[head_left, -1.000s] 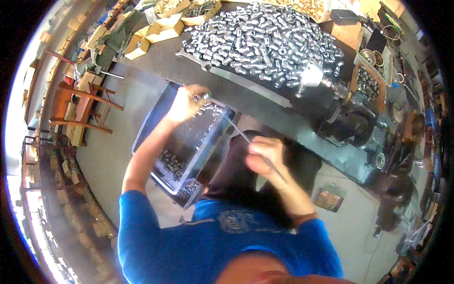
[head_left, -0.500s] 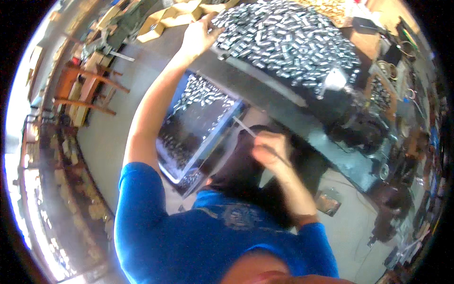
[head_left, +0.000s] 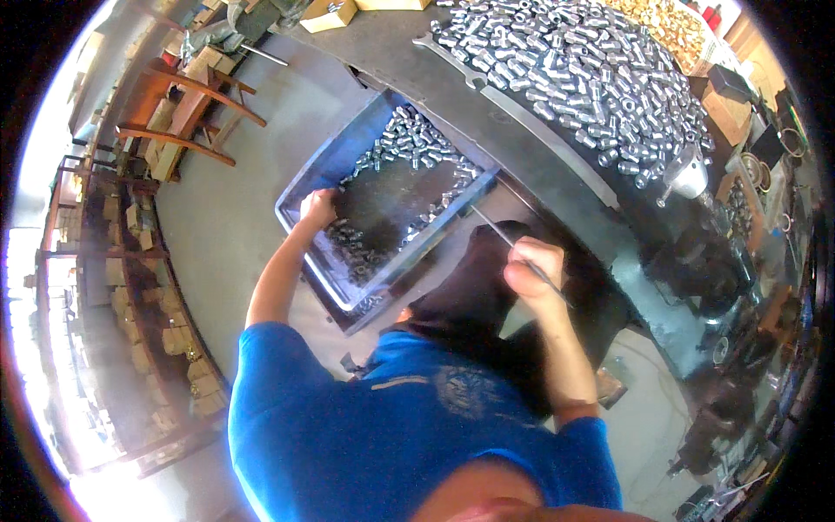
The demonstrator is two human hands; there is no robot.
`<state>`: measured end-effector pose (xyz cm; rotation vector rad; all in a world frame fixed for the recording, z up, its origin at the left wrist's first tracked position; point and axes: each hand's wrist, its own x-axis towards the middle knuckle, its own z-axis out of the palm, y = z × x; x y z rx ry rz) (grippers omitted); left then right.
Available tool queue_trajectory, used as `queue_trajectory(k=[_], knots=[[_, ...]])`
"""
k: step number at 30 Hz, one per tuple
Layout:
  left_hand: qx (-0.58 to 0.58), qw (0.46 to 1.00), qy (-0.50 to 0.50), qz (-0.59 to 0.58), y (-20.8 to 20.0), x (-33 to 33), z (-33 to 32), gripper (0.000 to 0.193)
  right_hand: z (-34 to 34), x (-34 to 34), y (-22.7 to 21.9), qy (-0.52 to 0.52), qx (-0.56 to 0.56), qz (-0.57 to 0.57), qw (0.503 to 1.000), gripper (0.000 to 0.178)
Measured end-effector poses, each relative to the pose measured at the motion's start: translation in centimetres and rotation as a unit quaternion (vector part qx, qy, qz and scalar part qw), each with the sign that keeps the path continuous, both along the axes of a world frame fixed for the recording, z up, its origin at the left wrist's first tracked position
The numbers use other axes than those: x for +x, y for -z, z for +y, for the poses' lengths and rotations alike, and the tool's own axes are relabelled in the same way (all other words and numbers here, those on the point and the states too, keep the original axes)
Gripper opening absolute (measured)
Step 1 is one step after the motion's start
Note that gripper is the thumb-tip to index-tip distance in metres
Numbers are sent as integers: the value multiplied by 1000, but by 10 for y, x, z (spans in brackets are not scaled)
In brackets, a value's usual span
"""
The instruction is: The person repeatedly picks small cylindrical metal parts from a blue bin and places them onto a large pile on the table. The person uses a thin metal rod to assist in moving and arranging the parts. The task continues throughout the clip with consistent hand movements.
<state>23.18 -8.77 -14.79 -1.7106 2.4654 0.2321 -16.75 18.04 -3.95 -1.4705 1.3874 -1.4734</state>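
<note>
My left hand (head_left: 318,207) is closed at the left side of a blue plastic bin (head_left: 300,183), close to the dark parts inside; what its fingers hold, if anything, is hidden. Shiny metal fittings (head_left: 409,137) line the bin's far end and right side, and darker small parts (head_left: 361,261) lie toward its near end. To the right of the bin, above my lap, my right hand (head_left: 535,265) is wrapped round a thin metal rod (head_left: 494,228). The rod's far tip points toward the bin's right rim.
On the dark workbench (head_left: 391,48) lies a large heap of silvery fittings (head_left: 565,70), with an open-ended wrench (head_left: 448,59) and a long flat metal bar (head_left: 552,143) along its near side. Brass-coloured parts (head_left: 665,30) fill a basket behind. A wooden chair (head_left: 191,109) stands at left.
My left hand has come from the heap's left edge on the bench back to the bin's left side. My right hand still grips the rod, slightly farther right in the picture. The view has shifted.
</note>
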Motion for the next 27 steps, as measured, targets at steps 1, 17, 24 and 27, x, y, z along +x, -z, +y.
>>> queue_trajectory(k=[1,17,24,27], knots=[[-18,999,28,-20,4,-7,0,36,0,-1,1,-1,5,0,1000,24],[-25,998,32,44,-3,-42,-2,22,0,3,-10,19,68,19,997,22],[119,903,147,385,-95,-135,71,25,4,4,-9,-68,-19,-110,991,39],[105,908,238,329,-132,-170,87,27,6,0,-13,-95,-64,-149,982,40]])
